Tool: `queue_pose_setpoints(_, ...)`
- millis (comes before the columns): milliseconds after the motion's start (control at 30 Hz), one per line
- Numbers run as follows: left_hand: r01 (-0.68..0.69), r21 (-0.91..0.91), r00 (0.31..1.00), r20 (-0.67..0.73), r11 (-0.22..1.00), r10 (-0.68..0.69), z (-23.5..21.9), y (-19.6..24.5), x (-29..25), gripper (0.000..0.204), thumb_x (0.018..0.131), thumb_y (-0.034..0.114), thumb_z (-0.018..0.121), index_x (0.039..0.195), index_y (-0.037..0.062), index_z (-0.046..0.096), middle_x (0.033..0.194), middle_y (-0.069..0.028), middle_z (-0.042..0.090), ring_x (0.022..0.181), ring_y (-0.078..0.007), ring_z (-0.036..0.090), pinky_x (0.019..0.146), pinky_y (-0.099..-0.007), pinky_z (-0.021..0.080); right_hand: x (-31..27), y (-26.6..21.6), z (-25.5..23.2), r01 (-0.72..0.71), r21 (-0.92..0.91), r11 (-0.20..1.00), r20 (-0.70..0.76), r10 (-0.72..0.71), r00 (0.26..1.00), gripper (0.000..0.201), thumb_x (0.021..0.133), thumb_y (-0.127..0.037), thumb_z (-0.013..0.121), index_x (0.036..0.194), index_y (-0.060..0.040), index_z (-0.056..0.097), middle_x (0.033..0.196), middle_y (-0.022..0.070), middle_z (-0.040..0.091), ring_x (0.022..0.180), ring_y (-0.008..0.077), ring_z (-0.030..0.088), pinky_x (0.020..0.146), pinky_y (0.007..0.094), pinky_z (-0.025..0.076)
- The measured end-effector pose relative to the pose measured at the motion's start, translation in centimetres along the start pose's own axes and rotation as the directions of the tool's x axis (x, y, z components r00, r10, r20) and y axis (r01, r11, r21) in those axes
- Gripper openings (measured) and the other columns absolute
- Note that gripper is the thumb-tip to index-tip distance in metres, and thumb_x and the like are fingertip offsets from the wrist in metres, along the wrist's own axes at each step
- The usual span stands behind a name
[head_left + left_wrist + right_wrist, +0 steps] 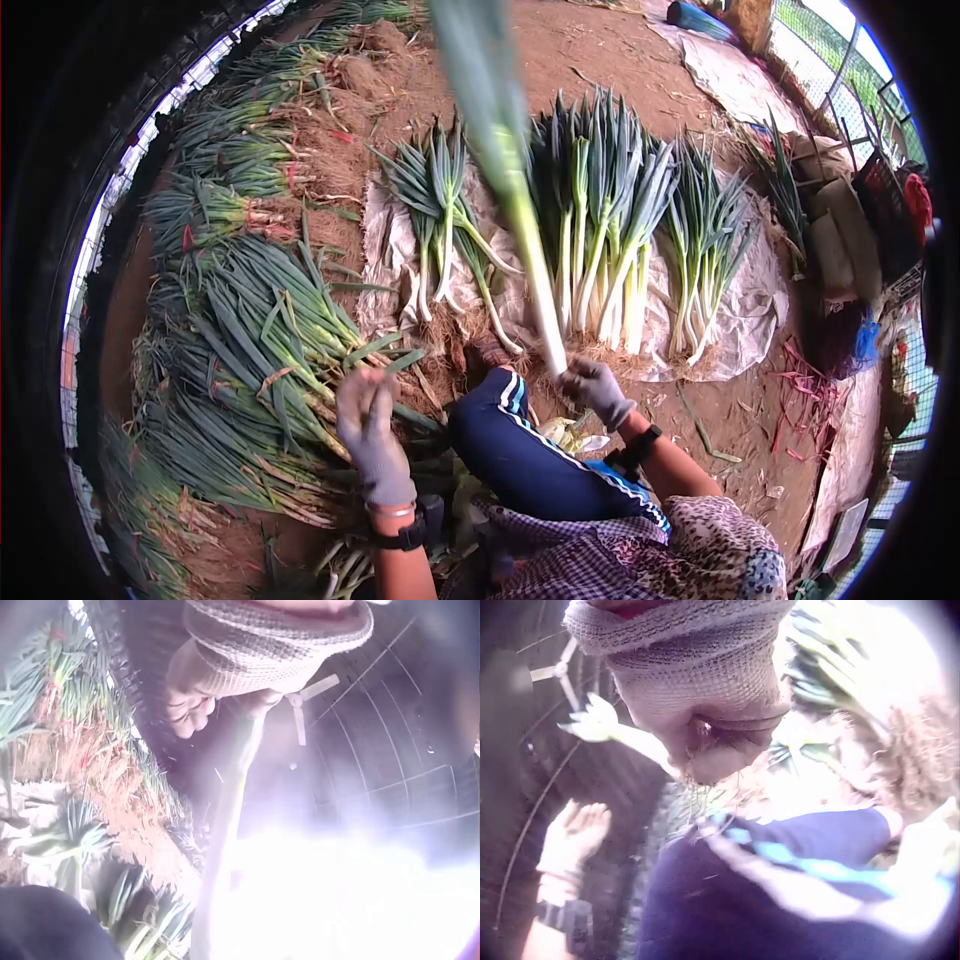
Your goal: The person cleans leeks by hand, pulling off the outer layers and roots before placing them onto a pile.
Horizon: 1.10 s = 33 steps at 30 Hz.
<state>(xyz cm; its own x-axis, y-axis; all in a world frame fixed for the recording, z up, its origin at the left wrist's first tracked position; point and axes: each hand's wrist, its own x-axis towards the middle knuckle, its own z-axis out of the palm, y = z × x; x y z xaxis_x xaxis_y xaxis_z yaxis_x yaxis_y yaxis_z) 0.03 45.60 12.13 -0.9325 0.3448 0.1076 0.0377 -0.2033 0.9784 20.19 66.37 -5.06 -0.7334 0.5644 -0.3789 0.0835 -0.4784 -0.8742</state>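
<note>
In the head view, my gloved right hand (597, 392) grips a long green onion (535, 270) low on its white stalk. The onion tilts up and away, with its green top blurred. Stringy roots (697, 791) hang below the curled glove in the right wrist view. My gloved left hand (375, 435) is raised at the left, beside a heap of green onions (265, 335). Its fingers are loosely bent with nothing held in them, as the right wrist view shows. A pale stalk (232, 795) passes near its thumb in the left wrist view.
Sorted green onions (605, 220) lie in groups on a pale sheet (755, 300) ahead. Tied bundles (210, 205) line the left side. Red ties (800, 400) are scattered at the right, near bags (840, 235). My bent knee (490, 420) stands between the hands.
</note>
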Motion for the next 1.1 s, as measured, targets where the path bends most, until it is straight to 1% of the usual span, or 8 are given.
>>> queue_pose_setpoints(333, 0.38, 0.146, 0.836, -0.478, 0.914, -0.271, -15.6, -3.0, -7.9, 0.018, 0.091, 0.003, 0.06, 0.108, 0.0077, 0.058, 0.099, -0.0034, 0.061, 0.085, -0.0151, 0.063, 0.078, -0.0318, 0.056, 11.8, 11.8, -12.2, -0.241, -0.104, 0.965, -0.697, 0.102, 0.71, 0.041, 0.088, -0.009, 0.063, 0.128, -0.0008, 0.056, 0.071, 0.0048, 0.062, 0.053, 0.013, 0.054, 0.047, 0.0279, 0.044)
queue_pose_setpoints(433, 0.404, 0.122, 0.765, -0.588, 0.906, -0.262, -19.5, -1.6, -10.6, 0.017, 0.09, 0.006, 0.062, 0.107, 0.0084, 0.058, 0.096, -0.0046, 0.063, 0.081, -0.0174, 0.064, 0.075, -0.0319, 0.056, 11.6, 14.4, -17.6, -0.207, 0.229, 0.951, -0.366, 0.281, 0.887, 0.039, 0.087, -0.009, 0.063, 0.125, -0.0008, 0.057, 0.075, 0.0059, 0.064, 0.056, 0.0121, 0.056, 0.048, 0.0288, 0.045)
queue_pose_setpoints(500, 0.405, 0.08, 0.731, -0.627, 0.911, -0.27, -21.7, -0.3, -12.3, 0.02, 0.088, 0.005, 0.064, 0.107, 0.0074, 0.059, 0.097, -0.0052, 0.063, 0.08, -0.0185, 0.065, 0.075, -0.032, 0.056, 11.1, 10.2, -15.7, -0.262, -0.338, 0.904, -0.333, 0.146, 0.932, 0.033, 0.088, -0.011, 0.063, 0.119, -0.0017, 0.061, 0.075, 0.0072, 0.065, 0.06, 0.0116, 0.057, 0.051, 0.0294, 0.047)
queue_pose_setpoints(533, 0.413, 0.054, 0.704, -0.653, 0.909, -0.281, -22.6, 0.4, -12.9, 0.021, 0.087, 0.004, 0.065, 0.107, 0.0067, 0.059, 0.098, -0.0056, 0.063, 0.08, -0.0192, 0.065, 0.074, -0.032, 0.056, 11.1, 7.4, -13.3, -0.176, -0.953, 0.248, -0.239, -0.254, 0.937, 0.03, 0.088, -0.013, 0.063, 0.116, -0.002, 0.063, 0.074, 0.0077, 0.066, 0.061, 0.0111, 0.057, 0.053, 0.0297, 0.048)
queue_pose_setpoints(700, 0.373, -0.021, 0.727, -0.615, 0.928, -0.306, -25.9, 1.3, -13.7, 0.021, 0.087, 0.005, 0.066, 0.107, 0.0029, 0.06, 0.101, -0.0068, 0.062, 0.085, -0.0195, 0.067, 0.075, -0.0301, 0.057, 6.9, -10.1, 9.8, 0.386, -0.739, 0.552, 0.263, -0.291, 0.92, 0.032, 0.091, -0.011, 0.06, 0.121, -0.0022, 0.06, 0.079, 0.0077, 0.068, 0.066, 0.0114, 0.062, 0.059, 0.0286, 0.051)
queue_pose_setpoints(933, 0.459, -0.227, 0.718, -0.474, 0.859, -0.51, -33.4, -6.1, -17.0, 0.013, 0.092, 0.006, 0.06, 0.104, 0.0031, 0.059, 0.091, -0.0075, 0.064, 0.08, -0.0187, 0.067, 0.073, -0.0297, 0.056, 11.4, 7.2, 34.7, 0.905, -0.188, 0.381, 0.982, 0.072, 0.174, 0.023, 0.089, -0.012, 0.056, 0.11, -0.0058, 0.064, 0.098, 0.0104, 0.07, 0.092, 0.0255, 0.068, 0.079, 0.0359, 0.054)
queue_pose_setpoints(1000, 0.516, -0.31, 0.648, -0.468, 0.799, -0.6, -35.3, -8.0, -18.6, 0.012, 0.092, 0.007, 0.059, 0.104, 0.0028, 0.059, 0.092, -0.0076, 0.064, 0.081, -0.0183, 0.066, 0.072, -0.0284, 0.055, 10.7, 14.5, 39.3, 0.737, -0.606, 0.3, 0.795, 0.279, 0.539, 0.027, 0.088, -0.018, 0.057, 0.111, -0.0066, 0.065, 0.099, 0.0155, 0.07, 0.093, 0.029, 0.068, 0.082, 0.0379, 0.053)
queue_pose_setpoints(1100, 0.464, -0.328, 0.699, -0.436, 0.823, -0.568, -33.8, -3.4, -17.8, 0.014, 0.092, 0.003, 0.059, 0.105, -0.0015, 0.057, 0.09, -0.0063, 0.063, 0.084, -0.0166, 0.064, 0.079, -0.0267, 0.053, 10.2, 25.2, 43.2, 0.6, -0.687, 0.409, 0.707, 0.189, 0.681, 0.035, 0.087, -0.025, 0.066, 0.115, -0.0046, 0.065, 0.102, 0.0173, 0.07, 0.093, 0.0301, 0.067, 0.085, 0.0361, 0.052)
